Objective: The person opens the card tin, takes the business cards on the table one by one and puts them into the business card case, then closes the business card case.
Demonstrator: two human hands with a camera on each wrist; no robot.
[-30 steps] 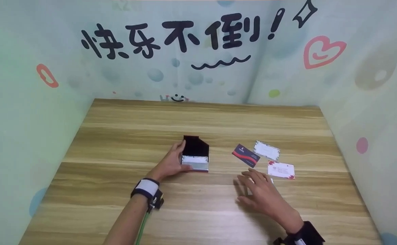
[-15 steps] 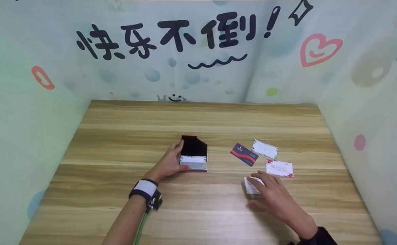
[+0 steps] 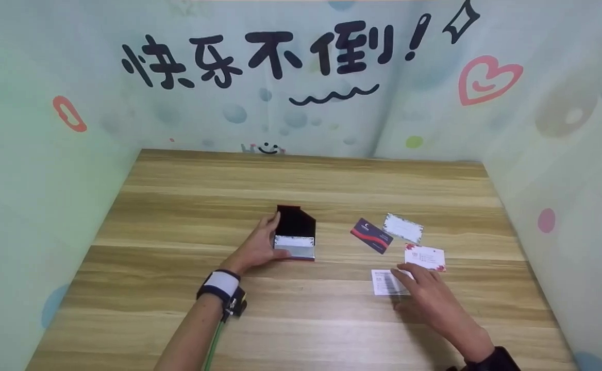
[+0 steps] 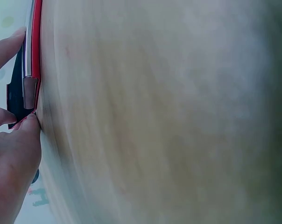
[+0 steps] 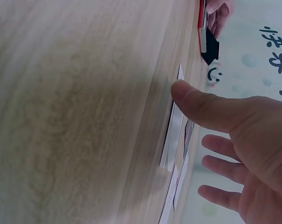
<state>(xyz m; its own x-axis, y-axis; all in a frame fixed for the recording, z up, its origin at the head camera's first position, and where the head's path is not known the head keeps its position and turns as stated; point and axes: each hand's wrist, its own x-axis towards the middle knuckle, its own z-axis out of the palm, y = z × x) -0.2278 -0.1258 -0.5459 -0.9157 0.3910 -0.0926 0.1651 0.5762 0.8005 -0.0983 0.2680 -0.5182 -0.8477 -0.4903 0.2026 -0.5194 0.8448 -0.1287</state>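
Observation:
In the head view my left hand (image 3: pixel 254 250) grips a small business card case (image 3: pixel 298 221) with its black-lined lid raised. A white patterned card shows above the case's metallic front. The left wrist view shows the case's red edge (image 4: pixel 37 42) side-on, with fingers at the lid and hinge. My right hand (image 3: pixel 435 299) hovers low over a white printed card (image 3: pixel 383 284), its index fingertip at or just above the card. From the right wrist, the thumb (image 5: pixel 201 107) looks straight and the other fingers loosely spread. Contact with the card cannot be told.
Beyond the right hand lie a dark card with a red wave (image 3: pixel 372 236), a white card with a leafy border (image 3: pixel 403 228) and a white card with red flowers (image 3: pixel 425 256). The wooden table (image 3: pixel 203 206) meets printed walls at its back and sides.
My right hand has drawn back to the right, uncovering more of the white printed card, which stays about where it was. The left hand and the case have not moved.

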